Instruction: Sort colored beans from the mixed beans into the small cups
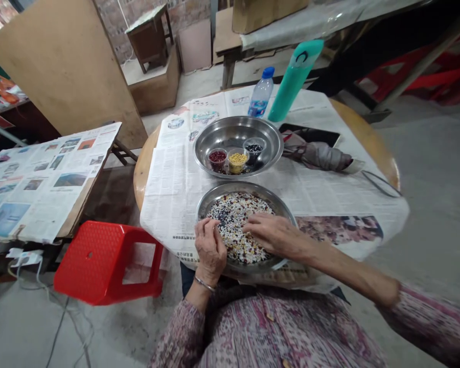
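A steel basin (204, 200) near the table's front edge holds a spread of mixed white, dark, red and yellow grains and beans (239, 217). At its left rim is my left hand (210, 248), fingers curled and pressed together; what they hold, if anything, is hidden. My right hand (270, 234) reaches in from the right, its bent fingertips gathered in the grains; anything pinched there is too small to tell. Behind, a second steel basin (210, 135) holds small clear cups of red beans (217, 159), yellow beans (238, 161) and black beans (254, 149).
Newspaper (168, 189) covers the round table. Past the rear basin stand a water bottle (260, 93) and a tilted teal bottle (296, 82). A folded umbrella (318, 154) and a dark flat item (310, 134) lie right. A red stool (95, 260) stands left on the floor.
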Demonstrator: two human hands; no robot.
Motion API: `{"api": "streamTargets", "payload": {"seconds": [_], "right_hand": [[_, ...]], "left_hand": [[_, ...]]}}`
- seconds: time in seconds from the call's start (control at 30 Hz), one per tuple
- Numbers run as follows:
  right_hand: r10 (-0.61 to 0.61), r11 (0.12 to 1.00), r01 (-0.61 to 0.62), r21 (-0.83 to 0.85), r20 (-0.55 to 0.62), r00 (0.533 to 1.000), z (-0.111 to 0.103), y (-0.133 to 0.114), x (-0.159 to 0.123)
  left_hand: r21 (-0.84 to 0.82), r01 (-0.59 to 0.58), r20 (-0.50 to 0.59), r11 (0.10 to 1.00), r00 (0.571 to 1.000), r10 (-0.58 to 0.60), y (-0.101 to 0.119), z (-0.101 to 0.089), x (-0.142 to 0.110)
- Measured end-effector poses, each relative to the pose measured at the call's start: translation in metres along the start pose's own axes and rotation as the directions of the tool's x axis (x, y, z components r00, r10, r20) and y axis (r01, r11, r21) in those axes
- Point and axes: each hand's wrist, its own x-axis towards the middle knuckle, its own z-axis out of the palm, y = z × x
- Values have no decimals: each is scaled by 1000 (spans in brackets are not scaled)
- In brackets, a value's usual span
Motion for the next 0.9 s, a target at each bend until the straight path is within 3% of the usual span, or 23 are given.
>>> {"api": "streamTargets", "payload": {"seconds": [0.17, 0.23, 0.33, 0.47, 0.57, 0.73, 0.9], "right_hand": [[-61, 994, 42, 104, 181, 982, 8, -24, -10], [-13, 998, 5, 69, 123, 992, 16, -19, -5], [127, 991, -130, -44, -51, 991, 19, 0, 8], [310, 921, -352, -168, -232, 922, 13, 21, 23], [373, 884, -428, -188, -267, 889, 15, 19, 32], [215, 976, -218, 1, -162, 963, 28, -10, 36], [-31, 982, 39, 185, -50, 998, 36, -34, 25]], "left_hand": [[11, -14, 7, 1000, 1000, 14, -1, 1, 0], [21, -17, 37, 1000, 999, 17, -1, 0, 0], [36, -17, 71, 999, 997, 14, -1, 0, 0], [39, -13, 82, 999, 997, 10, 0, -1, 1], [32, -23, 77, 999, 997, 20, 0, -1, 1], [34, -20, 67, 999, 998, 17, 1, -1, 1], [21, 15, 18, 1000, 1000, -15, 0, -1, -1]]}}
